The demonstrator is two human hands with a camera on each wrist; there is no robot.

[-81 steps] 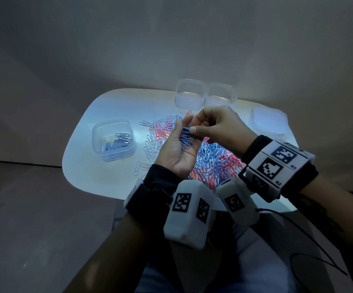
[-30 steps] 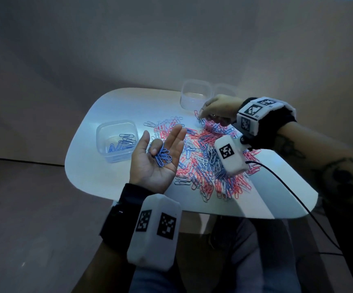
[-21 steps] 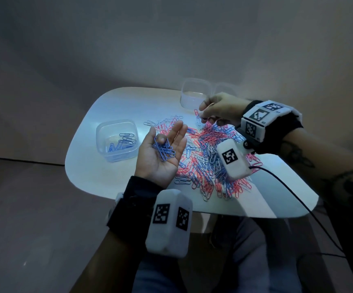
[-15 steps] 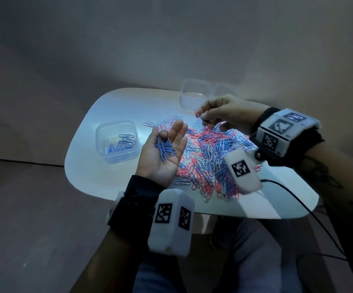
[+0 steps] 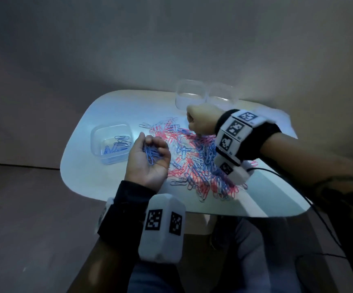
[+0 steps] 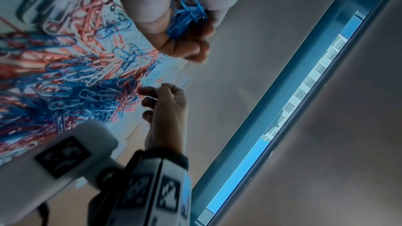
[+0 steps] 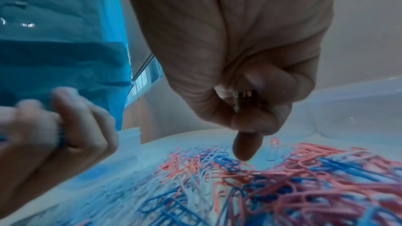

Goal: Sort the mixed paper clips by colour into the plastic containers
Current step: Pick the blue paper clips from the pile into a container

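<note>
Left hand (image 6: pixel 174 15), palm cupped, fingers (image 6: pixel 187 49) curled round a bundle of blue paper clips (image 6: pixel 187 13). Below it, mixed pile of blue, red and white paper clips (image 6: pixel 71 78) spread over the white bench (image 6: pixel 167 78). Right hand (image 6: pixel 167 107) at the pile's edge, fingertips bent toward the clips; marker-tagged wrist unit (image 6: pixel 152 188) behind.

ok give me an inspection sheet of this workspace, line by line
Surface: white table, lit from above.
Job's things: mixed clip pile, pink, blue and white; container with blue clips; two clear containers at the far edge, contents not visible.
Clutter: nothing seen.
Grippers: left hand cups blue clips, fingers curled; right hand over the pile's far side, fingers pinching something small.
Cables: black cable from the right wrist.
Surroundings: dim plain walls, window strip.
</note>
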